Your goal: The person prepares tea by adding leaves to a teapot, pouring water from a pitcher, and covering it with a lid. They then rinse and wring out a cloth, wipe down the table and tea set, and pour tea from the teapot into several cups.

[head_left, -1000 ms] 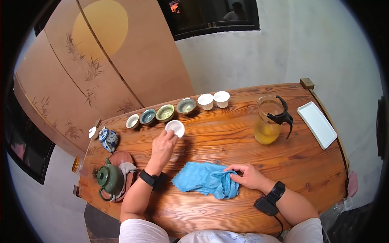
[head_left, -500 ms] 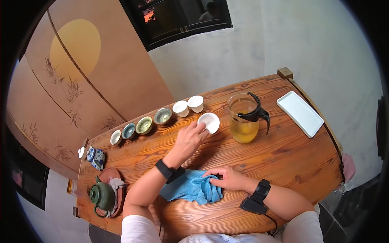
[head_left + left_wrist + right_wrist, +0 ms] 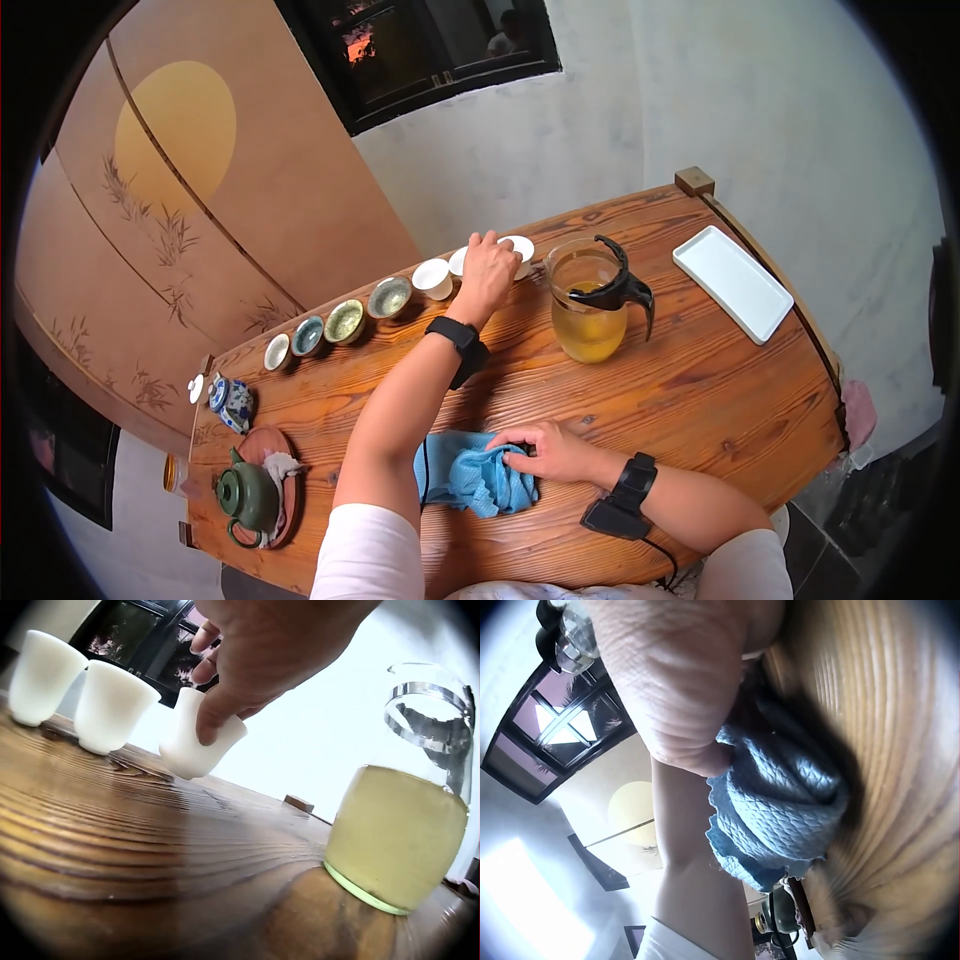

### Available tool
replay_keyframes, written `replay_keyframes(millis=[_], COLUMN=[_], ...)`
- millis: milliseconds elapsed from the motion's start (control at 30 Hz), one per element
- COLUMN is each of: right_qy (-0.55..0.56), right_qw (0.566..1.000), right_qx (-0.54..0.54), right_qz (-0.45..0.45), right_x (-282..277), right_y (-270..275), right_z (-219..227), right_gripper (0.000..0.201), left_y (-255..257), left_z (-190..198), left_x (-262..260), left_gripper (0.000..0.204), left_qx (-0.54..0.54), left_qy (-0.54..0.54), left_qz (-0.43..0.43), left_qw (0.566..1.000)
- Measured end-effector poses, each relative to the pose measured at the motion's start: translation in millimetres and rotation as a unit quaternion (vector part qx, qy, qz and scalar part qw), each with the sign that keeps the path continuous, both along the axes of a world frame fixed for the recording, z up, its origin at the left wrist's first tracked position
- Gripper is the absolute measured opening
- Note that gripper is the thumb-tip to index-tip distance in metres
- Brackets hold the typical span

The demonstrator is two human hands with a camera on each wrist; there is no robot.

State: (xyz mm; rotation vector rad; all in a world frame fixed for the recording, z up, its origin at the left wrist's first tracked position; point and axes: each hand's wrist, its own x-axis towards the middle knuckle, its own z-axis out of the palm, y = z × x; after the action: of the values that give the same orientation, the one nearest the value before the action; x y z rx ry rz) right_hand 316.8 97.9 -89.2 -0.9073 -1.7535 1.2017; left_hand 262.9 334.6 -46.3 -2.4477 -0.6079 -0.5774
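Observation:
My left hand pinches a small white teacup by its rim at the far edge of the table. In the left wrist view the thumb lies against this tilted teacup, its base close over the wood. Two matching white cups stand beside it. A glass pitcher of yellow liquid with a black handle is right of the hand. Nearer the body, my right hand grips a crumpled blue cloth on the table; in the right wrist view the thumb presses into the cloth's folds.
Several bowl-shaped cups, among them a grey-green one, continue the row leftward. A blue-and-white pot and a green teapot on a round reddish tray are at left. A white rectangular tray lies at right.
My left hand has carried the white teacup right and then away from me, to the right end of the cup row. My right hand stays on the cloth. The head view has turned right.

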Motion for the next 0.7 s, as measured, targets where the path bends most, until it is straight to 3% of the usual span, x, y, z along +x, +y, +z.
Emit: replay_keyframes(millis=[400,600,700], right_qy=[0.007,0.015,0.005], right_qw=[1.000,1.000,1.000], right_qx=[0.027,0.026,-0.009], right_qz=[-0.005,-0.004,-0.002], right_x=[-1.4,-1.2,-0.1], right_y=[2.2,0.9,-0.3], right_z=[-7.3,-8.3,-3.8], right_gripper=[0.022,0.023,0.024], left_y=[4.8,-28.5,-73.4], left_z=[-12.1,12.8,35.5], left_x=[-2.0,-21.4,-59.0], left_gripper=[0.007,0.015,0.020], left_qx=[-0.024,-0.045,-0.172], left_qy=[-0.023,-0.090,-0.131], left_qz=[0.037,-0.001,-0.039], left_qw=[0.999,0.995,0.976])
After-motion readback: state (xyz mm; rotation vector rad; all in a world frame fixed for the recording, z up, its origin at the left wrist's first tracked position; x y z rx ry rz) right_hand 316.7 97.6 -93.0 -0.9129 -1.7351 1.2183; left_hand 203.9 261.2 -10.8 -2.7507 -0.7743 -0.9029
